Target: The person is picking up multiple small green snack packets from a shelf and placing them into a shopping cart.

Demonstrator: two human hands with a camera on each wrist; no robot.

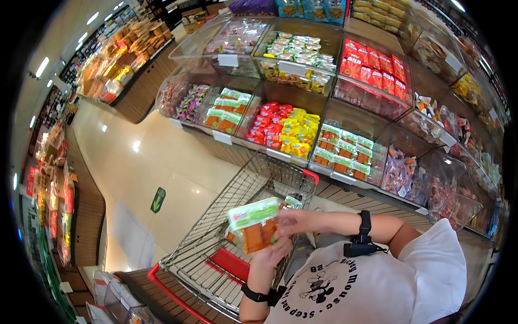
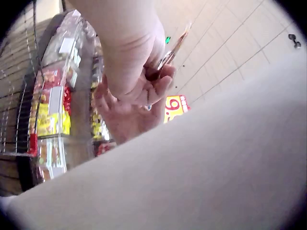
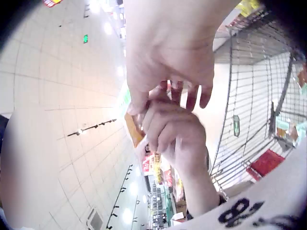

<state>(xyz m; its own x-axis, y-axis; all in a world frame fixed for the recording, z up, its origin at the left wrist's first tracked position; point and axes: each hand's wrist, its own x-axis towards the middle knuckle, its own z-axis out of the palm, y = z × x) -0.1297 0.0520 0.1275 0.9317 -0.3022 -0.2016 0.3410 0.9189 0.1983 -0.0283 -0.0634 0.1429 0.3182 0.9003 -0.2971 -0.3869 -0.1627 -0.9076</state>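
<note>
A clear snack pack [image 1: 253, 224] with a white-and-green label and orange-brown pieces is held up above the shopping cart [image 1: 202, 237]. My right hand [image 1: 295, 221] holds the pack's right edge; in the right wrist view its thumb lies at that edge and its other fingers extend beyond the left hand. From below, my left hand [image 1: 274, 254] grips the pack's lower edge, its fingers [image 3: 160, 127] curled. In the left wrist view the pack [image 2: 168, 56] shows edge-on at those fingers. Inside the cart, a red panel [image 1: 229, 263] and packaged goods [image 1: 293, 201] show.
Ahead and to the right stand tiered clear bins of candy, including red bags [image 1: 267, 124], yellow bags [image 1: 299, 129] and similar green-labelled packs [image 1: 343, 151]. Another display [image 1: 124, 59] stands farther back. A green arrow marker [image 1: 158, 200] is on the pale floor [image 1: 178, 178].
</note>
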